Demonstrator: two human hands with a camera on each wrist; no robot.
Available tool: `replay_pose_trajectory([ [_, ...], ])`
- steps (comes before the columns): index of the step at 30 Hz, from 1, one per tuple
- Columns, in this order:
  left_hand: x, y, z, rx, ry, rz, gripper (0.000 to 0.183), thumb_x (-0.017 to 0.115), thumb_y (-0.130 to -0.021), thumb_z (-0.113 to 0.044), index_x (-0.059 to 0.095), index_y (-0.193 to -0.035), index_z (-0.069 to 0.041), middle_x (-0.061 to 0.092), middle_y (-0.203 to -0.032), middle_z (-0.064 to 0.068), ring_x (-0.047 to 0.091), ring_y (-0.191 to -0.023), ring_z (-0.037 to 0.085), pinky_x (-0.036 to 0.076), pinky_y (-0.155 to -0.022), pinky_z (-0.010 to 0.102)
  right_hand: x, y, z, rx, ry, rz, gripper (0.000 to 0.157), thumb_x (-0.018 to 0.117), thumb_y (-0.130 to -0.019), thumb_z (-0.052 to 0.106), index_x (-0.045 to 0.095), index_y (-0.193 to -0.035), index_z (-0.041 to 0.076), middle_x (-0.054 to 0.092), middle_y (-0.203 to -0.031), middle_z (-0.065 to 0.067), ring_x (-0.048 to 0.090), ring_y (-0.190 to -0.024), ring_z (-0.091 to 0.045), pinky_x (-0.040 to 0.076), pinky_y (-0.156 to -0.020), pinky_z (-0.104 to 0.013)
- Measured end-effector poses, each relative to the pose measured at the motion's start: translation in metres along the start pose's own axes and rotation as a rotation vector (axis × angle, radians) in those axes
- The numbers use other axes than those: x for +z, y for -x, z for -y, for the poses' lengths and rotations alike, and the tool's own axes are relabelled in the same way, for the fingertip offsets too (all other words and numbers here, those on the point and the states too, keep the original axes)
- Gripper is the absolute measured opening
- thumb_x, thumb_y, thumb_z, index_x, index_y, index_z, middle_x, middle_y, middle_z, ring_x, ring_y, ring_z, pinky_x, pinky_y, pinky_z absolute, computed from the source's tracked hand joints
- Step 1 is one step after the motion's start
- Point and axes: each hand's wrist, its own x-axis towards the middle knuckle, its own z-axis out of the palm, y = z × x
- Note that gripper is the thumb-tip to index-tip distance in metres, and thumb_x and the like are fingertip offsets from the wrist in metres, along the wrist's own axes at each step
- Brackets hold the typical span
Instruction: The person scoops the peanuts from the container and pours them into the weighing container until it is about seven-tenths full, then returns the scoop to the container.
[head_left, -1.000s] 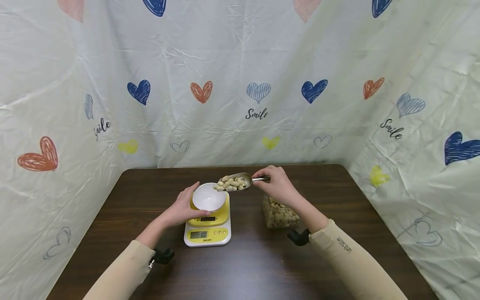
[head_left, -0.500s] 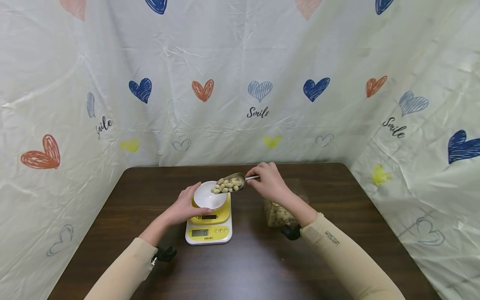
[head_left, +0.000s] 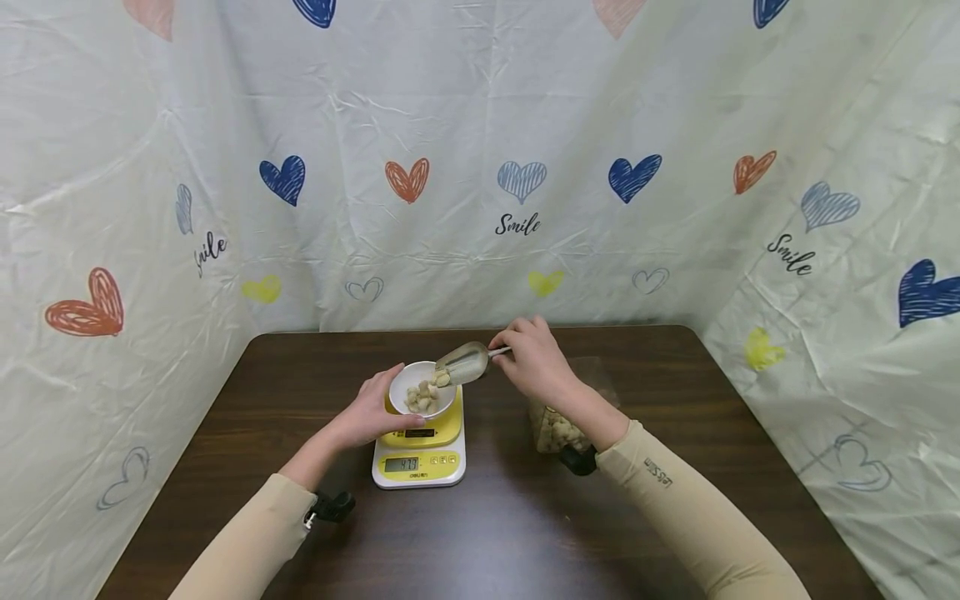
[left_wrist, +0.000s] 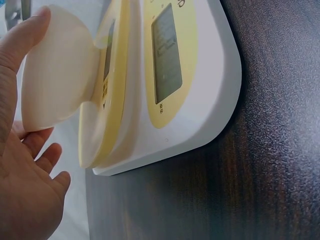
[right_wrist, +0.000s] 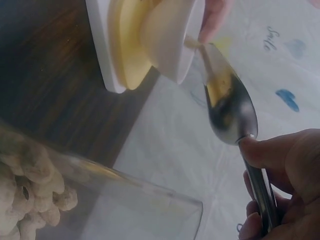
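Note:
My left hand (head_left: 372, 414) holds a white bowl (left_wrist: 60, 75) between thumb and fingers, at its left side. The bowl sits on the yellow platform of a white kitchen scale (head_left: 453, 475), whose display shows digits. Peanuts in their shells (head_left: 422, 400) lie in the bowl. From the right, a metal scoop (right_wrist: 232, 110) tilts down, its lip over the bowl's rim. A few last peanuts (head_left: 441, 379) show at that lip. The scoop's handle is pinched in my right hand (head_left: 534, 360), the thumb (right_wrist: 265, 150) pressing near its neck.
To the right of the scale stands a clear container (head_left: 596, 377) with many more peanuts (right_wrist: 30, 185), partly hidden by the right forearm. Behind the dark wooden table (head_left: 495, 533) hangs a white sheet (head_left: 450, 275) with printed hearts.
The scoop has moved slightly left and tipped over the bowl. Most of its peanuts have dropped into the bowl, and the scale's reading has risen from zero. The left hand has kept its hold.

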Motion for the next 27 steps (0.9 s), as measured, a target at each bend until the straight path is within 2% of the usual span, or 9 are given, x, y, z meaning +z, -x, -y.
replay_pose_trajectory([
  [11,-0.001,0.000,0.000,-0.013,0.028,0.002,0.115,0.072,-0.059,-0.070,0.019,-0.149,-0.019,0.032,-0.141,0.007,0.025,-0.127,0.027,0.029,-0.098,0.051,-0.008,0.002,-0.001,0.031,-0.026,-0.003,0.010,0.071,-0.084,0.022,0.071,-0.093,0.018,0.057,-0.093,0.002,0.041,-0.086,-0.020,0.031,-0.078,-0.035],
  [14,-0.001,0.002,-0.001,-0.007,0.040,-0.002,0.118,0.072,-0.059,-0.069,0.015,-0.149,-0.019,0.028,-0.144,0.006,0.021,-0.130,0.029,0.026,-0.099,0.054,-0.012,0.005,-0.005,0.063,-0.053,0.001,0.011,0.070,-0.085,0.024,0.070,-0.095,0.020,0.056,-0.095,0.003,0.040,-0.090,-0.020,0.033,-0.079,-0.036],
  [17,-0.003,0.005,-0.004,-0.002,0.049,-0.025,0.118,0.073,-0.060,-0.067,0.010,-0.150,-0.024,0.023,-0.148,0.001,0.015,-0.134,0.028,0.023,-0.100,0.057,-0.020,0.010,-0.011,0.092,-0.066,0.008,0.013,0.069,-0.085,0.025,0.070,-0.097,0.021,0.057,-0.098,0.004,0.041,-0.094,-0.020,0.034,-0.079,-0.037],
  [22,-0.010,0.009,-0.020,0.064,0.047,-0.071,0.109,0.072,-0.065,-0.064,0.006,-0.148,-0.037,0.017,-0.150,-0.008,0.008,-0.137,0.021,0.024,-0.101,0.056,-0.038,0.021,-0.027,0.134,-0.100,0.010,0.018,0.069,-0.085,0.024,0.069,-0.103,0.022,0.062,-0.102,0.006,0.043,-0.092,-0.019,0.036,-0.078,-0.037],
  [27,-0.014,0.012,-0.049,0.140,0.052,-0.071,0.105,0.072,-0.067,-0.062,0.006,-0.146,-0.042,0.015,-0.149,-0.010,0.009,-0.137,0.017,0.026,-0.101,0.053,-0.059,0.036,-0.048,0.234,-0.229,0.019,0.020,0.067,-0.087,0.027,0.069,-0.105,0.021,0.063,-0.106,0.005,0.045,-0.101,-0.021,0.036,-0.083,-0.041],
])
